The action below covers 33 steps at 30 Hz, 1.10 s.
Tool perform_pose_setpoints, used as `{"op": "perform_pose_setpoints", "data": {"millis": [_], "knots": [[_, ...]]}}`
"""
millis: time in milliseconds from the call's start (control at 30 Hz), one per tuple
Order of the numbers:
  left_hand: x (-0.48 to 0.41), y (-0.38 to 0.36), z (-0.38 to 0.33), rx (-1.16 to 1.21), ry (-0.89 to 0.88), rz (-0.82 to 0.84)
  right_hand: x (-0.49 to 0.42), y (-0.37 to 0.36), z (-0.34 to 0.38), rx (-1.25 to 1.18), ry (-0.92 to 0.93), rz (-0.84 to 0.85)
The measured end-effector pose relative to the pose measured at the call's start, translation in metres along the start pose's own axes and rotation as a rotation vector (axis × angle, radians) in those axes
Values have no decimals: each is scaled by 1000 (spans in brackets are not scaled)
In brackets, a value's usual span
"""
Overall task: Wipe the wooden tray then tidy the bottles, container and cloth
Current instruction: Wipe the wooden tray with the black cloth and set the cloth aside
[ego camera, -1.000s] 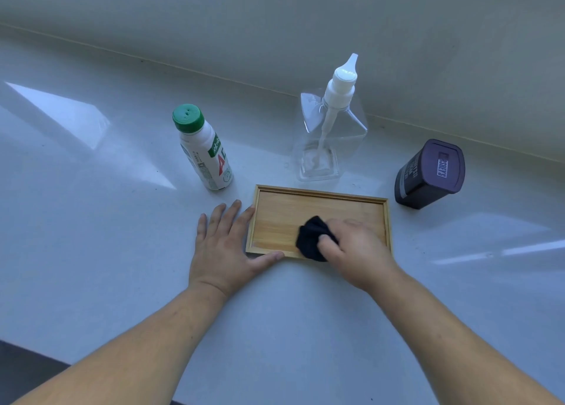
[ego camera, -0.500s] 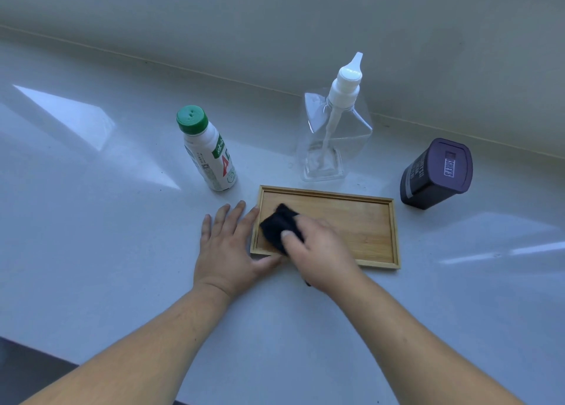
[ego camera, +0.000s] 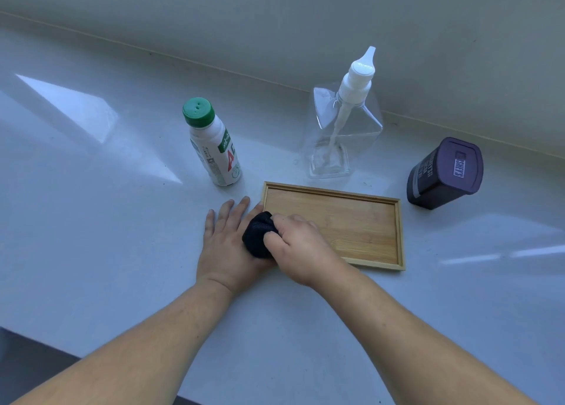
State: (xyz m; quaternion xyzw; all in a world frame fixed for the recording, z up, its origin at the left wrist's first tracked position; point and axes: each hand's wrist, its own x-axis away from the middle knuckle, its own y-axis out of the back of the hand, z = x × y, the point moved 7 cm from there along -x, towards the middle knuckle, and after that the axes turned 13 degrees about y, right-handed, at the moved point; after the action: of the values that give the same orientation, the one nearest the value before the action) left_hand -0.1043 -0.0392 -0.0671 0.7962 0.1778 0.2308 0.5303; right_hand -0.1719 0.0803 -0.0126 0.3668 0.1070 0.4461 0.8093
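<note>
A wooden tray lies flat on the white counter. My right hand grips a bunched black cloth at the tray's left end, partly over my left hand. My left hand rests flat on the counter, fingers spread, against the tray's left edge. Behind the tray stand a white bottle with a green cap and a clear pump bottle. A dark purple container stands to the tray's right.
A wall runs along the back of the white counter. The counter's front edge shows at the lower left, with a dark floor below.
My right hand has swept the black cloth leftward across the tray, from its middle to its left end over my left hand. The left hand has stayed in place.
</note>
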Motion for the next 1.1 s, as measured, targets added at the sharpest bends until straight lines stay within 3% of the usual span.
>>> {"op": "perform_pose_setpoints", "data": {"millis": [267,333,567,667,733,800,900,1033,1100], "knots": [[1,1,-2,26,-10,-18,-2,0,-4,-62,-83,68],[1,2,-3,33,-12,-28,0,7,-12,-72,-103,19],[2,3,-3,9,3,-51,72,73,-88,-249,-451,-590],[2,4,-3,7,1,-45,113,113,-116,-198,-583,-849],[3,5,-4,6,-1,-49,135,138,-115,-138,-554,-1009],[3,6,-4,5,-5,-54,140,153,-99,-45,-414,-1073],[3,6,-5,6,-8,-51,119,141,-79,169,-301,-878],[3,6,-6,2,-7,-51,76,62,-87,334,-396,-334],[4,6,-5,10,-7,-61,60,39,-77,408,-359,-267]]}}
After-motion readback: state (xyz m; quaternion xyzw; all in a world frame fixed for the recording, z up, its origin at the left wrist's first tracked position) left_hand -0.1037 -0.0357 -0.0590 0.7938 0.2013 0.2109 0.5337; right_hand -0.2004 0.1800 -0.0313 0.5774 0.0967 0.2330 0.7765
